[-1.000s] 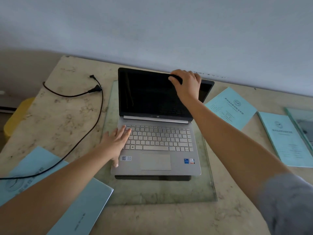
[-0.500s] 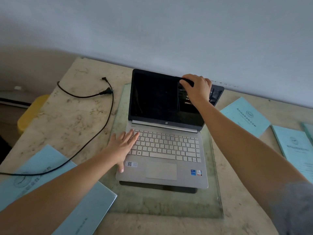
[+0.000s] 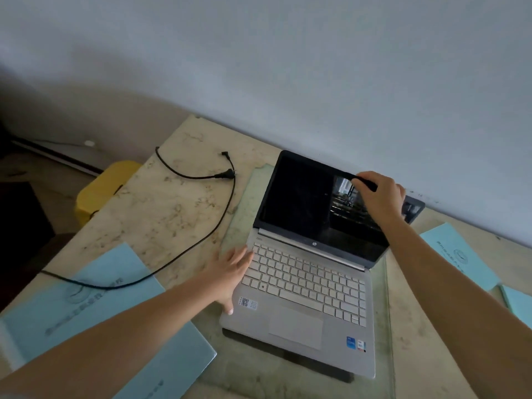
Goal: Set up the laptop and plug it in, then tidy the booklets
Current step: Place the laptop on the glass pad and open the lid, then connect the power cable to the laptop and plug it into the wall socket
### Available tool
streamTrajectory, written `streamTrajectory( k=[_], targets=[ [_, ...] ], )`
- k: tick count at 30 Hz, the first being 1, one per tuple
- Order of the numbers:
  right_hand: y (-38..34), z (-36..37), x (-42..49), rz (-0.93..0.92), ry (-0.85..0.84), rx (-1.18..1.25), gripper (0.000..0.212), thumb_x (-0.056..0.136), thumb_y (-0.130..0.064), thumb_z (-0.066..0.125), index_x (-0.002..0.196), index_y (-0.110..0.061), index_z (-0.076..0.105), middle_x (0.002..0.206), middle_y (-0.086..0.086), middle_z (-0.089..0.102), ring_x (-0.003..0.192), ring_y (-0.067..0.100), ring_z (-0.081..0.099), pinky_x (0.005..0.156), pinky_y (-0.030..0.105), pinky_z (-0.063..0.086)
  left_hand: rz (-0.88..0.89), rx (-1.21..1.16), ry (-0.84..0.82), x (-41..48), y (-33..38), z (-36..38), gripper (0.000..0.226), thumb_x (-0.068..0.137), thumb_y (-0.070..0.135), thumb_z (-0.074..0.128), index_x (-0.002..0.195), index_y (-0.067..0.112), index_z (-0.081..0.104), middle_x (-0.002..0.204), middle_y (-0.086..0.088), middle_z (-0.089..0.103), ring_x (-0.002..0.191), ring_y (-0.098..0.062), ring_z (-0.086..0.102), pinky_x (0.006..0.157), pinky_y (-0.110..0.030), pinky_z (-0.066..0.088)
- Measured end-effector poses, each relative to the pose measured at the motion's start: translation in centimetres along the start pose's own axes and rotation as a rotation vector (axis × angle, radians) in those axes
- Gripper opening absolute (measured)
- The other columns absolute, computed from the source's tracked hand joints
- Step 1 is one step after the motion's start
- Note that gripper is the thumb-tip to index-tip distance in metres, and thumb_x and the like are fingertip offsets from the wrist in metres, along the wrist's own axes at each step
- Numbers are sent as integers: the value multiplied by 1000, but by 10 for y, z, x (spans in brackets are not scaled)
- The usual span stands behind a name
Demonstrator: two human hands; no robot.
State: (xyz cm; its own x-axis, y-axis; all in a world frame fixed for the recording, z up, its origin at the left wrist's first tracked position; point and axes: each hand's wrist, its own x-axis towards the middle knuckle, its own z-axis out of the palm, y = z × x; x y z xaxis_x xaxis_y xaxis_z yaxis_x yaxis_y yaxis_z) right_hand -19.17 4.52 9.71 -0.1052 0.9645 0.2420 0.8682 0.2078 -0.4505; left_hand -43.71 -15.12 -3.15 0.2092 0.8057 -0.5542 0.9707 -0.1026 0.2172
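Note:
A silver laptop stands open on a glass sheet, its dark screen tilted back. My right hand grips the top edge of the lid near its right corner. My left hand lies flat with straight fingers on the keyboard deck's left edge. A black power cable curves over the marble table to the left; its plug end lies free near the laptop's back left corner. A light blue booklet is at the front left under my left forearm. Two more blue booklets sit at the right.
A yellow object stands below the table's left edge, beside a dark floor area. The grey wall runs close behind the laptop lid. The cable crosses the front-left booklet's far corner.
The view has swung left and down, so the laptop sits further right in frame. The lid is tilted a bit further back. Both hands keep their places on lid and deck.

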Motion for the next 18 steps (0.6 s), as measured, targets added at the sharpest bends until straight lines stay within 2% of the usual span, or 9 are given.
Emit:
streamTrajectory(
  k=[2,4,6,8,9,11,13,15,18],
  targets=[
    [0,-4,2,3,-51,0,21,90,-42,57,98,-29,70,94,-5,72,96,18,59,101,35,28,21,-119,3,-6,-7,5,128,68,47,74,144,19,-25,155,-3,-27,145,-27,-14,117,-51,0],
    [-1,-10,10,8,-153,2,17,87,-40,61,95,-29,71,88,-5,70,92,19,62,98,38,39,25,-326,39,-14,-13,6,115,75,52,65,146,23,-20,156,4,-23,147,-22,-6,119,-46,8],
    [-5,-19,17,7,-264,65,11,85,-33,65,94,-28,70,90,0,72,90,22,65,88,38,50,6,-490,182,-18,-24,4,98,81,47,61,150,24,-5,159,4,-6,145,-20,14,116,-37,23],
    [-19,-27,19,7,-380,140,16,85,-28,68,100,-22,67,95,6,72,86,23,64,74,29,50,-58,-612,380,-17,-40,0,78,85,38,60,148,21,17,156,1,20,135,-17,36,108,-31,35],
    [-27,-28,20,2,-415,157,21,85,-29,68,104,-20,66,97,6,71,88,23,65,74,28,49,-105,-667,468,-14,-50,-2,69,86,33,60,144,19,26,151,0,30,131,-15,42,105,-29,38],
    [-45,-24,20,-42,-409,158,28,85,-33,68,110,-21,63,101,2,69,96,20,64,86,33,49,-207,-739,595,-9,-67,-5,55,87,26,59,137,16,38,142,-1,43,126,-15,46,102,-29,40],
    [-64,-15,16,-126,-311,146,27,85,-35,67,109,-25,61,105,-4,67,103,15,61,97,39,46,-304,-720,660,-3,-79,-8,48,87,22,59,132,15,44,134,-2,49,121,-16,49,98,-30,43],
    [-87,-6,8,-227,-206,111,27,85,-35,64,111,-28,60,111,-8,64,110,13,57,102,43,42,-358,-696,682,1,-87,-8,43,87,21,60,128,14,48,127,-2,53,114,-17,53,93,-30,46],
    [-121,7,-12,-448,-162,-2,30,87,-31,62,116,-27,59,122,-8,61,119,15,51,108,42,36,-361,-649,630,5,-93,1,39,86,26,62,123,16,53,116,1,57,103,-15,56,84,-26,47]
  ],
)
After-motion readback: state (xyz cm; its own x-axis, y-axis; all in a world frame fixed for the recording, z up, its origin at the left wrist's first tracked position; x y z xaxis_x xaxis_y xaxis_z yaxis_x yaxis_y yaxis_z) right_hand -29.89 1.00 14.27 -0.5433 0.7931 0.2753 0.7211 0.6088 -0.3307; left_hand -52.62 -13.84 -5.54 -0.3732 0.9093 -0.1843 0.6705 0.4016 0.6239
